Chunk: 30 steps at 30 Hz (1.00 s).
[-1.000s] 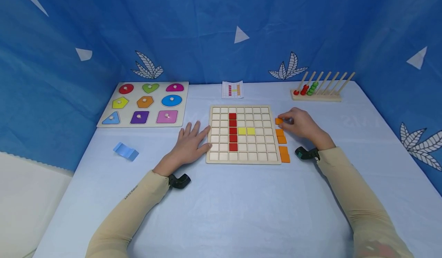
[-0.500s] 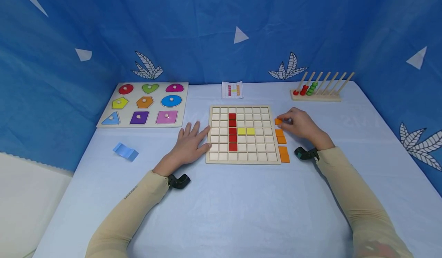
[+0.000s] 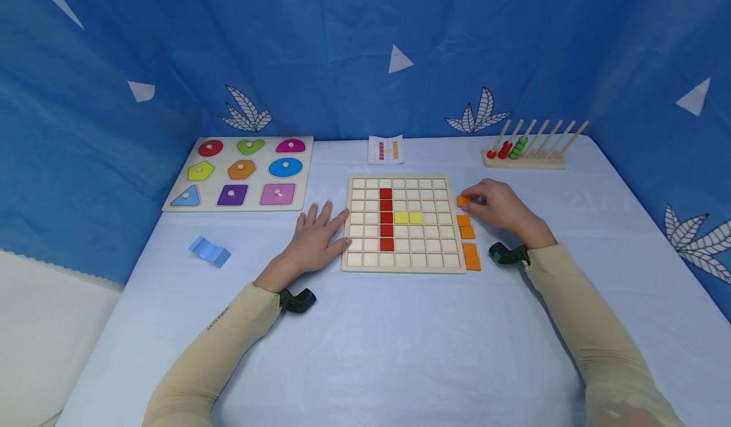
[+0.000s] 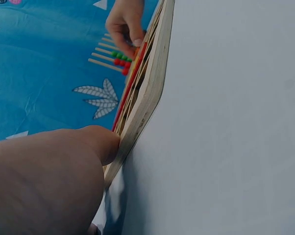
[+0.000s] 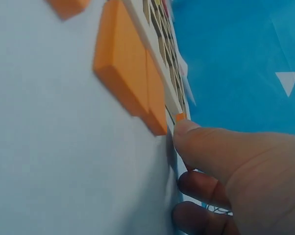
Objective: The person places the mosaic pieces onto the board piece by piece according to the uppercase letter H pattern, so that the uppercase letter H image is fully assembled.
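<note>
A wooden grid board [image 3: 346,224] lies mid-table, with a column of several red tiles [image 3: 386,217] and a pair of yellow tiles [image 3: 401,217] in its squares. My left hand [image 3: 311,243] lies with fingers spread, the thumb and index fingertips right at the board's left edge; the left wrist view shows the thumb against the side. Just beyond the right edge, my right hand [image 3: 498,205] pinches an orange square tile [image 3: 462,201] between thumb and fingers. In the right wrist view the thumb covers most of that tile. More orange tiles [image 3: 465,226] lie nearer me along that edge.
Behind the board lies a pattern card [image 3: 385,150]. A knobbed shape puzzle [image 3: 264,193] is at back left, a bead-and-peg counter [image 3: 524,160] at back right. A folded blue strip [image 3: 209,251] lies left of my left hand. Blue cloth hangs behind the table.
</note>
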Each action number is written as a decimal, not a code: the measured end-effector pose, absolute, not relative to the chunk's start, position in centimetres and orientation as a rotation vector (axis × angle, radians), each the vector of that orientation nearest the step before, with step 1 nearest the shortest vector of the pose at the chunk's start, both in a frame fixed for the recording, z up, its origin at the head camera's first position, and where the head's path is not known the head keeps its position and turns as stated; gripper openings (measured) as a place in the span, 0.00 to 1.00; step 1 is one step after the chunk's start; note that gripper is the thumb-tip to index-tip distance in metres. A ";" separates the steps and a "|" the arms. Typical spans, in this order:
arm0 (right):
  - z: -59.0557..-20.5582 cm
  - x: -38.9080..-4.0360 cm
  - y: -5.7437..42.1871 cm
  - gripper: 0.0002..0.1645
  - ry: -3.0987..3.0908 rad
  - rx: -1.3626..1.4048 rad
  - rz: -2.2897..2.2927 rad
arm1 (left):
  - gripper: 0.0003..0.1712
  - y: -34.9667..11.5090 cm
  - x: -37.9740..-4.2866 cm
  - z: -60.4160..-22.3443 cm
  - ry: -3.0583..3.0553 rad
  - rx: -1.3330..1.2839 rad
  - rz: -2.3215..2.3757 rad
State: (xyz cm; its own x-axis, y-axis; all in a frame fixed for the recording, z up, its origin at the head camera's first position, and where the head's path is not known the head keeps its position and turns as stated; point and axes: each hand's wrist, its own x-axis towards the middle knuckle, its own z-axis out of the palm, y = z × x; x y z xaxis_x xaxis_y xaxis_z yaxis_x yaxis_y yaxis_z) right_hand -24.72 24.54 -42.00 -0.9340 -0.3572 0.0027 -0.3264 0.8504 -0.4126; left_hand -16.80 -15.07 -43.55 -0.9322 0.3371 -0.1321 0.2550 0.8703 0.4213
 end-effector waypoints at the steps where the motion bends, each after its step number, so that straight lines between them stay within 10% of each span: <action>1: -41.9 -24.8 24.5 0.19 2.949 -0.545 -0.638 | 0.41 -15.1 -16.8 -43.5 2.841 0.455 0.599; 30: -41.5 -27.2 18.8 0.21 2.843 -0.708 -0.753 | 0.41 -15.0 -16.7 -43.7 2.856 0.461 0.586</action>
